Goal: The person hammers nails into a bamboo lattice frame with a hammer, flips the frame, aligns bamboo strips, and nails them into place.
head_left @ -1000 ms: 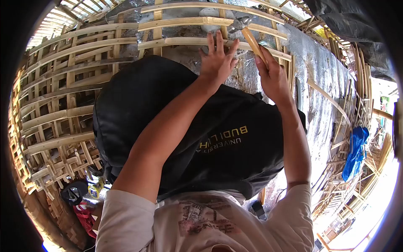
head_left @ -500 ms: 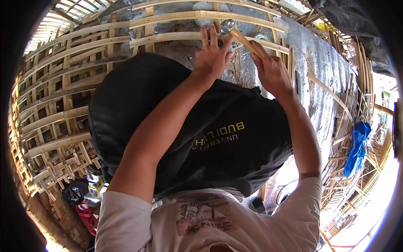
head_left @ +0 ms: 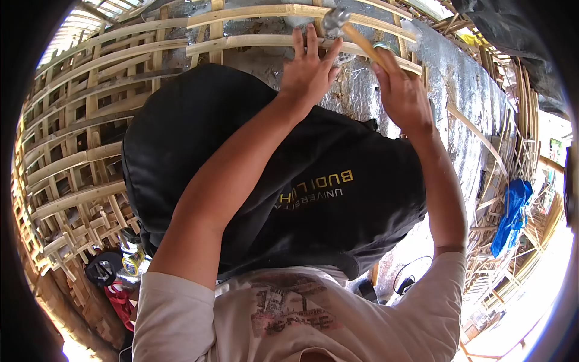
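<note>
My right hand (head_left: 405, 93) is wrapped round the wooden handle of a hammer (head_left: 362, 43). The metal head of the hammer points up and to the left, over the bamboo slats. Just left of it, my left hand (head_left: 306, 73) has its fingers spread, with the fingertips over a long bamboo slat (head_left: 253, 41). No tool shows in that hand, and whether it pinches anything small cannot be made out. Silvery foil sheet (head_left: 356, 90) lies beneath the slats. A large black cloth (head_left: 325, 145) with yellow lettering covers my lap.
A lattice of bamboo strips (head_left: 90, 127) spreads across the left side. On the right hang a blue cloth or bag (head_left: 512, 211) and a bent loose strip (head_left: 473, 130). Dark plastic sheeting (head_left: 506, 36) is at upper right. A black cap-like item (head_left: 104, 268) lies at lower left.
My right hand and the hammer have moved a little right, and the hammer head looks larger, nearer the camera. The slats sit higher in view. My left hand keeps its spread pose.
</note>
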The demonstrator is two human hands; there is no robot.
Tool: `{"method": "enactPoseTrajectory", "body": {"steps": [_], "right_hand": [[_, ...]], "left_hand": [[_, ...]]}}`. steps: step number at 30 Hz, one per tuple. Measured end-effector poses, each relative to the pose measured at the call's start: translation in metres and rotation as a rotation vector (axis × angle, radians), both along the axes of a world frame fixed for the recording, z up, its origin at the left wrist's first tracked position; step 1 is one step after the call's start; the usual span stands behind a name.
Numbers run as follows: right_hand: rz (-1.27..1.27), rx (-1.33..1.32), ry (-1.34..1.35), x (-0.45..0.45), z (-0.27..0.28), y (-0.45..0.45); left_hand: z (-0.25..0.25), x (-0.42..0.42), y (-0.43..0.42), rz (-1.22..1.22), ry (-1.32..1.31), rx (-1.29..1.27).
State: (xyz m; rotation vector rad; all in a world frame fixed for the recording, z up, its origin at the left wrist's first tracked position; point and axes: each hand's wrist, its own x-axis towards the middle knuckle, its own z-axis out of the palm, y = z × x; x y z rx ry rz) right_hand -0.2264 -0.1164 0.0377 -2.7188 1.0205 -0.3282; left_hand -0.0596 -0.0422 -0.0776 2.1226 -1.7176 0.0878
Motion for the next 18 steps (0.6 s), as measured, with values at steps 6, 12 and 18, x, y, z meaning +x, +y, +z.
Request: {"method": "enactPoseTrajectory", "body": {"steps": [6,12,18], "right_hand": [[0.021,0.072,-0.057,-0.007,-0.018,-0.004],[0.034,-0.024,-0.220,-0.001,0.003,0.011],[0.058,-0.019,-0.044,-0.011,-0.022,0.001]], "left_hand": [[-0.002,0.000,-0.002,0.008,-0.004,0.025],[-0.004,-0.003,0.002,0.017,0.025,0.074],[0.000,0.000,-0.002,0.011,0.020,0.104]]}}
